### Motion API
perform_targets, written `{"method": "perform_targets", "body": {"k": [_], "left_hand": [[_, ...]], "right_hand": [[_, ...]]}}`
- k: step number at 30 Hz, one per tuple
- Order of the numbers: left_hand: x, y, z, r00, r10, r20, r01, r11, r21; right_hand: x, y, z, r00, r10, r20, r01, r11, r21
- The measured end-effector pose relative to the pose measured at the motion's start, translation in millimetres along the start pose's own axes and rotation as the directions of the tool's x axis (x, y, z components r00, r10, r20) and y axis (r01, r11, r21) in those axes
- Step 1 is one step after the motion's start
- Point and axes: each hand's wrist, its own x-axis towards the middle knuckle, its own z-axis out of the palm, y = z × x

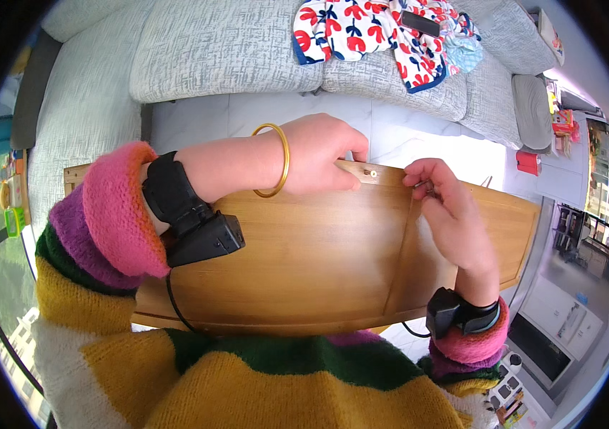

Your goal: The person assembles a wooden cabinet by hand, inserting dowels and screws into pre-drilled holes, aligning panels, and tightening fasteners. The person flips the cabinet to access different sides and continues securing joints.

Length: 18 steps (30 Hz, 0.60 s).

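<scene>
A brown wooden panel [304,250] lies in front of me, with a seam towards its right side. My left hand [319,154], with a gold bangle at the wrist, grips the panel's far edge, thumb on the near side and fingers over the back. Just right of its fingertips, a small brass-coloured fitting [372,174] sits in the pale edge of the wood. My right hand [447,207] is beside that fitting with its fingers curled in a pinch. Something small and metallic [429,187] shows between the fingers, but its kind is hard to make out.
A grey sofa [226,57] runs along the far side, with a red-and-blue patterned blanket [354,28] and a dark phone [420,23] on it. Pale floor tiles lie between sofa and panel. Right stands a white cabinet [562,314]; a red box [529,163] is nearby.
</scene>
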Motion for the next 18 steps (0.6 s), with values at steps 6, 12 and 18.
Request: {"method": "perform_targets", "body": {"k": [6,12,18], "left_hand": [[1,0,-1,1.0,-0.024,0.021,0.024,0.999,-0.026],[2,-2,1,1.0,-0.01,0.002,0.01,0.996,-0.089],[2,0,0,0.999,-0.029,0.019,0.03,0.998,-0.049]], "right_hand": [[-11,-5,8,0.997,-0.001,-0.077,0.006,0.998,0.059],[-14,-13,15,0.979,-0.103,-0.177,0.082,0.989,-0.122],[-23,-18,27,0.936,-0.342,-0.083,0.273,0.853,-0.445]]}}
